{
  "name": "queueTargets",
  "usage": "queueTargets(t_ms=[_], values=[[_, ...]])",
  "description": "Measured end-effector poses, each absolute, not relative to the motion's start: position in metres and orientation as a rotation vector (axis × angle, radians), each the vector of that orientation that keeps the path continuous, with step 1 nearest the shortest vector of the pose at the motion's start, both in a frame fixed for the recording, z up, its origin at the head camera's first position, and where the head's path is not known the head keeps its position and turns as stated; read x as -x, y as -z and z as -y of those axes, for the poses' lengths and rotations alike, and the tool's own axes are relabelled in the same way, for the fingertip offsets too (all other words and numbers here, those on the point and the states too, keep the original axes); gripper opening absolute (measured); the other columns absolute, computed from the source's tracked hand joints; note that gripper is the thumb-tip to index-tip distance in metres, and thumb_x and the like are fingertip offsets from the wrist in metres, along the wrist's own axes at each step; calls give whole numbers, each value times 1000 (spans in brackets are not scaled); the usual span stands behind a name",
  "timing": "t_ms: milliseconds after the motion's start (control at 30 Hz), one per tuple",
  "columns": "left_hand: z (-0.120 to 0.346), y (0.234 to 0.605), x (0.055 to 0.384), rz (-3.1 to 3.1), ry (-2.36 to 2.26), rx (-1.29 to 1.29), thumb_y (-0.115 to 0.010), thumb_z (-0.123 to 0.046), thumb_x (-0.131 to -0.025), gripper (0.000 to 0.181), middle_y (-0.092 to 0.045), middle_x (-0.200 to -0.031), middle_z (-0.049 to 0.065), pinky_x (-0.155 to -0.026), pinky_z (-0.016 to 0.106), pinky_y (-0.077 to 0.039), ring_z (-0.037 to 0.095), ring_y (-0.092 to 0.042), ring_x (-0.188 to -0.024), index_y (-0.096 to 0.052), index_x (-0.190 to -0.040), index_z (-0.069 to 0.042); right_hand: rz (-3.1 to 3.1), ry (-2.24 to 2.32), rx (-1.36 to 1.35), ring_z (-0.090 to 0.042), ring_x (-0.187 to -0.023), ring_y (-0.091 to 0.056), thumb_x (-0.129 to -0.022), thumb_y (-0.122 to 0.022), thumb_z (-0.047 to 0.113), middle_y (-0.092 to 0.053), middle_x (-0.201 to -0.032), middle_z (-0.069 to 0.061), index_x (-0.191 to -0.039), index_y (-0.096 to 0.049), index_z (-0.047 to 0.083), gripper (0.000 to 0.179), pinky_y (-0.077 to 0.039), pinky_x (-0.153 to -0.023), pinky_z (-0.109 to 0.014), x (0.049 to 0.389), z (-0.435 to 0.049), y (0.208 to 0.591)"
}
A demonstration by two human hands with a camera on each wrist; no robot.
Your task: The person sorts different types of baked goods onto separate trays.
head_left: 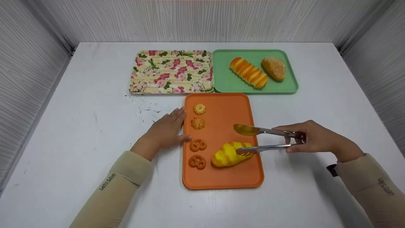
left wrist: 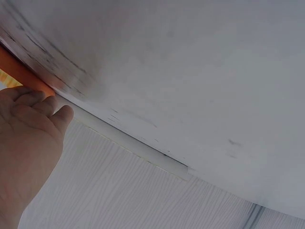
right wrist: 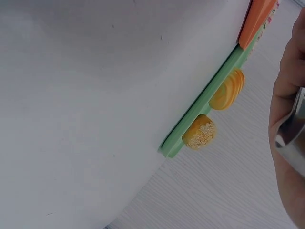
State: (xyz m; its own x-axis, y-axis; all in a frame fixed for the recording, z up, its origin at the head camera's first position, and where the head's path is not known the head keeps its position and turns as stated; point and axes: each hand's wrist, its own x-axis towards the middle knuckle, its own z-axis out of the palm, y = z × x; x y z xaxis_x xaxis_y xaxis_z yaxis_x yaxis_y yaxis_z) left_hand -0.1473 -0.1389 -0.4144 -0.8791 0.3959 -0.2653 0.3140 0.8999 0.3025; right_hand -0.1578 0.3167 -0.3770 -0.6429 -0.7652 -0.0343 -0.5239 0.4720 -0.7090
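R hand point(head_left: 311, 137) grips metal tongs point(head_left: 270, 147), spread prob. to fit striped bread point(head_left: 225, 155), lower ctr frame; L hand point(head_left: 167, 130), fingers extended, prob. steadies orange tray point(head_left: 225, 110).

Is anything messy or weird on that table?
Yes: dark, streaky marks on the white table, between the flowery tray and the person's left hand. They look odd because most of the surface is plain white. I can't tell if they're scratches or dirt.
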Motion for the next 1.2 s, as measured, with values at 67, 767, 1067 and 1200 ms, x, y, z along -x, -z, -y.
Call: queueTargets(t_ms=[67,767,1067,1200], values=[[139,415,147,-2742,-364,-530,-51,-62,-89,94,-2,-159,2,-114,42,-13,20,-3,-144,-10,-154,-9,-2351,974,1116,-14,-52,-42,-74,-82,9,-60,-76,5,-129,-61,9,59,-36,-43,-23,158,-316,378],[139,416,148,-2746,-354,-541,-51,-62,-89,93,-2,-159,2,-115,41,-12,21,-3,-144,-10,-154,-8,-2294,850,1113,-6,-51,-41,-78,-79,30,-63,-84,7,-130,-62,19,56,-37,-44,-20,153,-305,378],[138,415,148,-2741,-342,-521,-50,-61,-89,92,-2,-159,2,-115,41,-12,21,-3,-144,-10,-154,-8,-2295,865,1134,-6,-51,-44,-80,-78,29,-64,-85,7,-129,-63,18,53,-40,-44,-20,153,-304,380],[138,415,148,-2739,-346,-522,-51,-61,-89,93,-2,-159,2,-115,41,-12,21,-3,-144,-10,-154,-9,-2302,873,1146,-7,-51,-46,-80,-78,29,-63,-85,8,-128,-64,17,52,-42,-45,-21,153,-304,382]])
